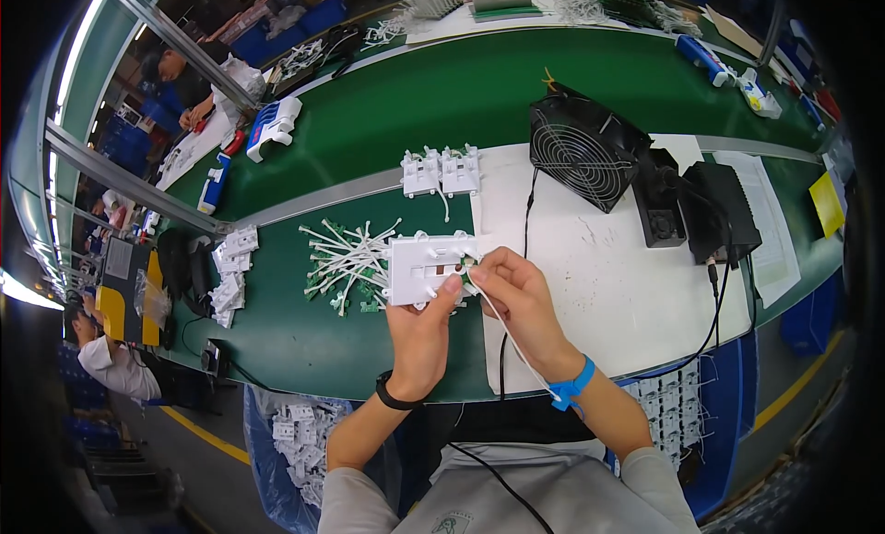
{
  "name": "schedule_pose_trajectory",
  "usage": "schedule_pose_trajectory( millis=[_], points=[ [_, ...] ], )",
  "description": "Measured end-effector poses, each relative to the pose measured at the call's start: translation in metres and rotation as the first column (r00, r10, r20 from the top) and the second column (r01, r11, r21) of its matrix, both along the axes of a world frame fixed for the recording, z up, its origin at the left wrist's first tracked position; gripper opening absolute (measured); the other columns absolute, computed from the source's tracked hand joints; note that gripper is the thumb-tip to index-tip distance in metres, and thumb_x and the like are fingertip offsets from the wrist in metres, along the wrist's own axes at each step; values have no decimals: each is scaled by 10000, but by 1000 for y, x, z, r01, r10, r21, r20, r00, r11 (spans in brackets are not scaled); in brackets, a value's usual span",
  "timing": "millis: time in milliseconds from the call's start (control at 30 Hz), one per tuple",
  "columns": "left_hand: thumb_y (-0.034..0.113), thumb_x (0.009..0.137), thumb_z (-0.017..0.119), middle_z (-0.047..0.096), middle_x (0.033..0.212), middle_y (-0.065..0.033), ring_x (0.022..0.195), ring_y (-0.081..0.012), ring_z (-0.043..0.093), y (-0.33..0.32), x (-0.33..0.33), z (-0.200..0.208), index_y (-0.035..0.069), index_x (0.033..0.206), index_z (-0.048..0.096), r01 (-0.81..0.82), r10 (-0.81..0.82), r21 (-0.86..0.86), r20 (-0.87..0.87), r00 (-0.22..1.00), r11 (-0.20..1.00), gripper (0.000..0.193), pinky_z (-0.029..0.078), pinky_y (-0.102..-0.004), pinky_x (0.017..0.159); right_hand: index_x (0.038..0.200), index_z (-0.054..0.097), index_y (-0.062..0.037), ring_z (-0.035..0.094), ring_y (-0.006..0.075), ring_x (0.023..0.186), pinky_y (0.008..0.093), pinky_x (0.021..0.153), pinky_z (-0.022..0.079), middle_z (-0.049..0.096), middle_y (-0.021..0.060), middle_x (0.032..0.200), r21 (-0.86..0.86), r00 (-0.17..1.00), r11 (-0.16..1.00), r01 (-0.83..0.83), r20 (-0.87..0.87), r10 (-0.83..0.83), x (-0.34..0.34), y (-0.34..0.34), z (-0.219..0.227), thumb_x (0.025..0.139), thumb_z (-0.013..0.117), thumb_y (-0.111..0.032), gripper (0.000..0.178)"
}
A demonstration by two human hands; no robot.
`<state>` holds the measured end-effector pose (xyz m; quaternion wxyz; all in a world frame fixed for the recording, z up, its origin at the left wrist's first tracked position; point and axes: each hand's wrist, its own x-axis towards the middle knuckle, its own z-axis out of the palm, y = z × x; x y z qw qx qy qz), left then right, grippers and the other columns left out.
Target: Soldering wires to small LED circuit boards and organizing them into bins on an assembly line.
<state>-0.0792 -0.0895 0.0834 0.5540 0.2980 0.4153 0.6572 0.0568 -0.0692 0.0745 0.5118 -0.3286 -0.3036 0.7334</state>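
My left hand (421, 336) grips a white plastic housing (406, 274) from its near edge, thumb on top. At the housing's right end, my right hand (524, 304) has thumb and forefinger pinched together; a small green part shows at the fingertips, too small to make out fully. From there a white cable (509, 333) hangs down toward the blue strap (575, 383) on my right wrist. Just left of the housing lies a heap of small green circuit boards with white cables (346, 262). Beyond it, two white housings (441, 172) with cables sit side by side.
White housings (234, 267) are stacked at the left. A black fan (585, 152) and black boxes (719, 211) stand on the white sheet (590, 285) at right. Bins of white parts (300, 442) are below the bench. A green belt (415, 101) runs beyond; co-workers sit at left.
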Motion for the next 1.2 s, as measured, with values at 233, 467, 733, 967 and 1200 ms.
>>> schedule_pose_trajectory(
  millis=[233, 467, 733, 967, 1200],
  points=[
    [1, 916, 731, 688, 1158, -73, 1030, -125, 649, -1, -7, -2, -5, 1232, 628, 17, -12, 65, -79, 997, 998, 332, 510, -273, 891, 1063, 632, -3, 520, 74, 787, 232, 694, 436, 579, -2, 896, 232, 980, 972, -31, 197, -16, -2, 1, -12, 1000, 645, -145, 156],
    [-4, 886, 743, 627, 1310, -122, 1140, -181, 636, -8, -30, -10, 14, 1432, 445, 200, -195, 28, -122, 973, 979, 623, 505, -331, 975, 933, 664, 16, 623, 132, 893, 258, 762, 493, 625, 54, 960, 471, 931, 881, -47, 340, -133, 22, 4, 0, 936, 691, -83, 103],
    [111, 821, 796, 670, 1240, -104, 1070, -155, 620, 4, -52, 33, 68, 1267, 653, 498, -244, 42, -834, 494, 866, 470, 488, -316, 919, 896, 685, -16, 587, 164, 721, 304, 633, 470, 619, 69, 846, 517, 767, 758, -399, 641, -34, 53, 4, 21, 907, 718, -172, 160],
    [31, 883, 699, 689, 892, -22, 794, -61, 618, 10, -26, 15, 23, 1103, 649, 464, -320, 11, -709, 628, 886, 226, 480, -226, 701, 1001, 686, -3, 605, 103, 781, 276, 666, 476, 666, 31, 857, 317, 779, 889, -330, 624, 67, 55, -1, 23, 935, 703, -110, 126],
    [11, 934, 644, 642, 943, -13, 853, -72, 576, 47, 21, 13, 24, 1101, 624, 266, -56, 146, -777, 627, 953, 169, 456, -231, 747, 1231, 659, 31, 640, 156, 670, 295, 622, 515, 691, 100, 834, 258, 828, 954, -155, 561, -18, 84, -7, 22, 970, 668, -126, 305]
  ],
)
